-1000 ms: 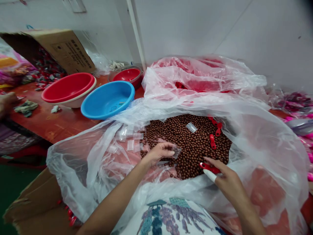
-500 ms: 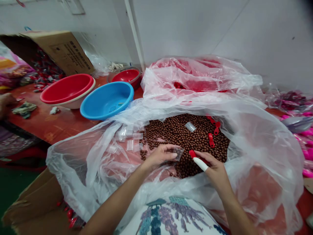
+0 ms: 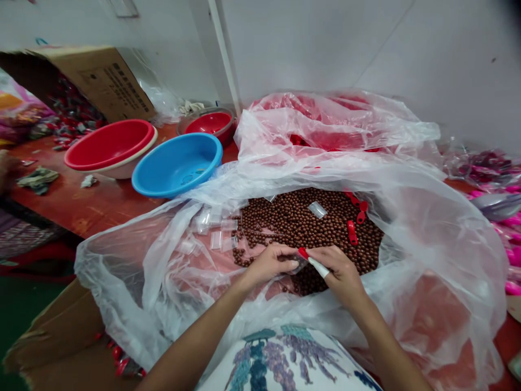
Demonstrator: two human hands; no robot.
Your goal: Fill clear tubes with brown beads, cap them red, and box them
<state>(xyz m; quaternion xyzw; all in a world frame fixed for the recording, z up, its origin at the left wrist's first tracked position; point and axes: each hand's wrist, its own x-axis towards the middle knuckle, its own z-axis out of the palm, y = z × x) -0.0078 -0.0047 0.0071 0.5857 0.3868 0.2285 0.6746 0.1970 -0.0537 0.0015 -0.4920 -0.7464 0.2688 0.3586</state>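
Brown beads lie heaped in an open clear plastic bag. Above them my left hand pinches a small clear plastic sleeve. My right hand, its thumb wrapped in white, grips a red plastic piece whose tip touches the sleeve's edge; the rest of that piece is hidden by my fingers. More clear sleeves are scattered on the left of the beads, and one sleeve rests on top of them. Several red pieces lie at the right of the heap.
A blue basin, a red basin and a smaller red bowl stand at the back left. A cardboard box lies behind them. Another bag is behind the beads. Another open box sits lower left.
My right hand has moved left with the red piece, bringing it against the clear sleeve. My left hand still holds the sleeve and has barely moved.
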